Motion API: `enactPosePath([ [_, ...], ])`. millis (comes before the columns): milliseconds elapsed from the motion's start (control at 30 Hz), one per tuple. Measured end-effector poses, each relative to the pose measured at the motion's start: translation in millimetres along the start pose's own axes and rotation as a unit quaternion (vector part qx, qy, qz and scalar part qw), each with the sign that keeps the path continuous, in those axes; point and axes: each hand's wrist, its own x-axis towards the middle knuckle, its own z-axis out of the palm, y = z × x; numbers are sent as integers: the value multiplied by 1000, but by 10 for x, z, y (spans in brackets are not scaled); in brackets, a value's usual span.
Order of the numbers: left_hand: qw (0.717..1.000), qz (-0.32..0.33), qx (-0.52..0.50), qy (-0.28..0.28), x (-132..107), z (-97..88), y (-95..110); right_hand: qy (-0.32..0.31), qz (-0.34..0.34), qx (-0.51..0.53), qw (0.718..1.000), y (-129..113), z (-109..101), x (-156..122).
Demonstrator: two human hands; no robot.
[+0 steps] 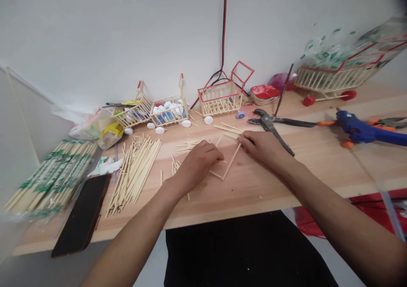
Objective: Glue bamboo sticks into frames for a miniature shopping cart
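Observation:
A four-sided frame of thin wooden sticks lies on the table between my hands. My left hand is closed at its left side, fingers curled, and a stick end shows just past the fingertips. At the far right corner, my right hand is closed, thumb and fingers pinching the frame. Loose sticks lie just beyond my right fingertips. Short cut sticks are beside my left hand, partly hidden by it. Farther left lies a pile of longer sticks.
Small stick carts stand along the wall, beside a bowl of red paint. Pliers and a blue glue gun lie right. A larger cart holds plastic bottles. At left are packaged chopsticks and a black phone.

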Motion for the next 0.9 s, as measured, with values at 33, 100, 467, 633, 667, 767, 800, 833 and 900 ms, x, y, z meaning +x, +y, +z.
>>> enactPosePath([
  [33,1000,-12,-10,14,10,-15,10,0,2,3,1000,-1,-4,-2],
  [100,998,-33,-35,40,40,-72,22,-1,3,9,1000,-5,-18,-5],
  [467,998,-37,23,37,432,-88,-30,-15,-33,63,997,-5,-81,8],
  [633,993,-9,117,7,480,115,-70,-20,-55,56,997,15,-70,27],
  [667,992,-1,123,3,478,133,-77,-23,-58,53,997,19,-70,36],
  [767,993,11,115,2,480,174,-90,-36,-65,41,996,34,-74,64],
  [800,995,9,104,6,484,188,-91,-40,-67,37,996,41,-76,73],
  [833,996,5,91,9,491,202,-90,-44,-68,32,996,48,-79,82],
  [900,998,-10,68,13,510,229,-86,-47,-69,22,996,62,-84,96],
])
